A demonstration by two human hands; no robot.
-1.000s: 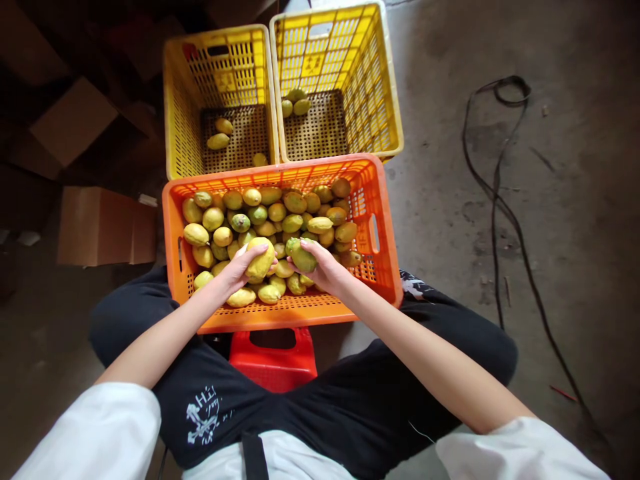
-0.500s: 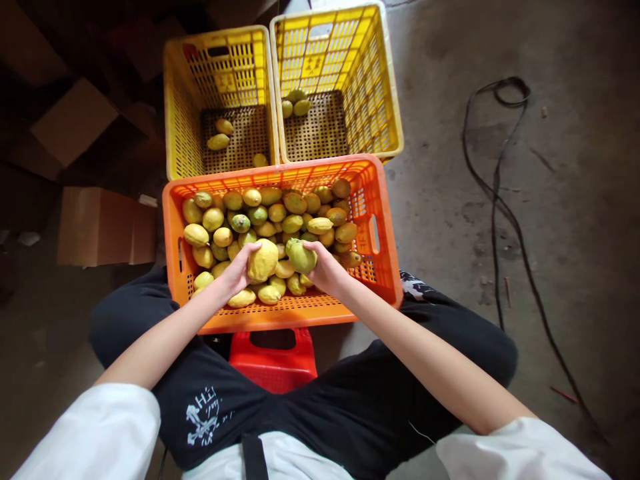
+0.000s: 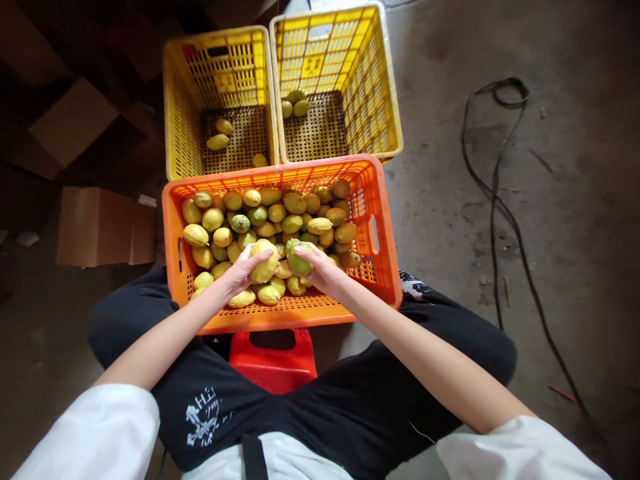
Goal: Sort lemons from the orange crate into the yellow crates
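Observation:
Above the fruit in the orange crate [image 3: 300, 319], my left hand [image 3: 241, 270] is closed around a large yellow lemon [image 3: 264, 265], thumb lying across its top. Close beside it, my right hand [image 3: 323, 267] grips a green lemon [image 3: 299, 263] with a knobby end pointing away from me. A small gap separates the two fruits. Below and around both hands lies a pile of lemons [image 3: 319, 225], yellow to green, some with brown marks. The fingers under each held fruit are mostly hidden.
Two yellow crates stand beyond the orange one; the left crate [image 3: 175, 110] and the right crate [image 3: 393, 87] each hold a few fruits. A red stool [image 3: 273, 370] sits between my legs. Cardboard boxes [image 3: 105, 227] lie left, a black cable [image 3: 495, 193] on the floor right.
Both fruits have been turned slightly in my fingers, and my thumbs have shifted over their tops. Hands and crates stay in nearly the same places.

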